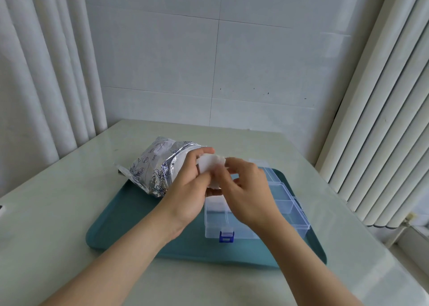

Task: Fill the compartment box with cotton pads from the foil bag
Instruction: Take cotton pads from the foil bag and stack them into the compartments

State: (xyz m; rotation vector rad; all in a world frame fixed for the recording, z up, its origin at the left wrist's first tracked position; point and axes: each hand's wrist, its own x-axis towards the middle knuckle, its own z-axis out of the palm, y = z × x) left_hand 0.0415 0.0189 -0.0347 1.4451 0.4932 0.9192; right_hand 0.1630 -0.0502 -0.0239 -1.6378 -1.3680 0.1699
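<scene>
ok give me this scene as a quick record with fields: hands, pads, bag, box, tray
left hand: grips a stack of cotton pads above the compartment box
right hand: pinches the same stack from the right
foil bag: lies on its side left of the hands, open mouth toward them
compartment box: clear, on the tray, blue latch facing the person, partly hidden by the hands
tray: teal, on the pale table
</scene>
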